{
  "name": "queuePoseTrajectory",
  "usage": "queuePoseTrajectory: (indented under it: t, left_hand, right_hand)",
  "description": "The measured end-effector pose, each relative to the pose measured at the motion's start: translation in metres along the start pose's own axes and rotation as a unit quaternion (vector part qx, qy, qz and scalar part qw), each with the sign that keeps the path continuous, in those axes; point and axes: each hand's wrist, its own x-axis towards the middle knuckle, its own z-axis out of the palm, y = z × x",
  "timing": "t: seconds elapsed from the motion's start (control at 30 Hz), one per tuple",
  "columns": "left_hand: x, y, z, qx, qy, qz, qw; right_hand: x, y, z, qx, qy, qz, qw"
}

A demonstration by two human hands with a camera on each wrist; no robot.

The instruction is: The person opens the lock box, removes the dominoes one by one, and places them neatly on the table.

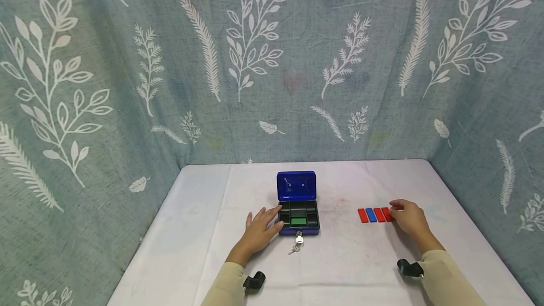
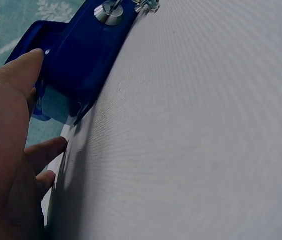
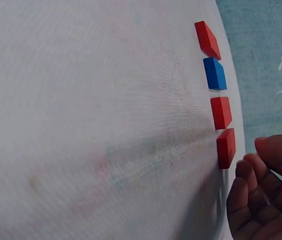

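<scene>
A blue cash box (image 1: 299, 231) with its lid (image 1: 296, 186) raised stands mid-table, a black tray of compartments inside. One front compartment has a green block (image 1: 298, 221) in it. My left hand (image 1: 258, 231) lies at the box's left side, fingers extended and thumb at the rim; in the left wrist view the thumb (image 2: 28, 67) overlaps the box's edge. Farther right, a row of flat blocks lies on the cloth: three red and one blue block (image 1: 371, 215). Beside the rightmost red block (image 3: 226, 148) is my right hand (image 3: 268, 187), fingers loosely bent, a small gap showing between fingertips and block.
Keys (image 1: 296, 248) hang from the lock at the box's front. A white cloth (image 1: 335, 268) covers the table. Behind and at both sides hangs a grey-green leaf-patterned curtain (image 1: 297, 122). Black wrist devices (image 1: 410, 268) project from both sleeves.
</scene>
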Motion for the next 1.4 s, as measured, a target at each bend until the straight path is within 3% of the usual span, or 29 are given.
queuePoseTrajectory:
  t: [0.33, 0.87, 1.27, 1.4]
  left_hand:
    - [-0.001, 0.0, 0.001, -0.001, 0.002, 0.002, 1.0]
    - [0.0, 0.002, -0.002, 0.001, -0.005, -0.002, 1.0]
    - [-0.001, 0.001, -0.001, -0.001, -0.002, -0.001, 1.0]
    - [-0.001, 0.002, -0.001, -0.003, -0.001, -0.003, 1.0]
  right_hand:
    - [-0.004, -0.007, 0.002, -0.003, 0.013, -0.036, 0.999]
    - [-0.013, -0.024, 0.017, 0.036, -0.016, -0.064, 0.997]
    - [-0.017, -0.035, 0.032, 0.036, -0.002, -0.144, 0.989]
    - [-0.018, -0.038, 0.036, 0.039, 0.001, -0.152, 0.988]
